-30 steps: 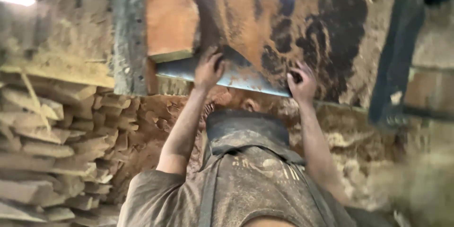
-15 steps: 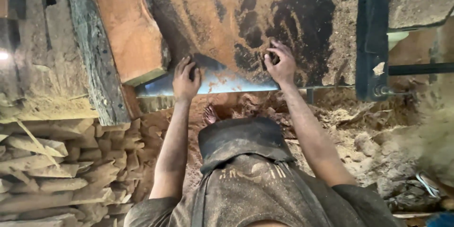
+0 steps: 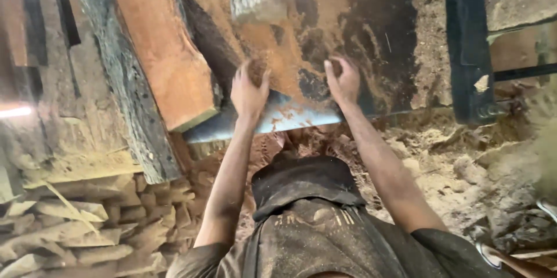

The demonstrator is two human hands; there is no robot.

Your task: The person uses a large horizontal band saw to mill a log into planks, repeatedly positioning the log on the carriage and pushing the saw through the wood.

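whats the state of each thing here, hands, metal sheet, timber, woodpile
left hand: closed around a clump of sawdust, resting on the metal sheet
right hand: fingers curled on sawdust, on the sheet
metal sheet: flat, coated in reddish sawdust, near edge bare
reddish timber slab: lying slanted, end over the sheet
split wood pile: stacked, dusty
dark metal post: upright

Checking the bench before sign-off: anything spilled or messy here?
Yes. Reddish sawdust coats the metal table where the left hand and right hand rest, and more lies heaped on the floor at right.
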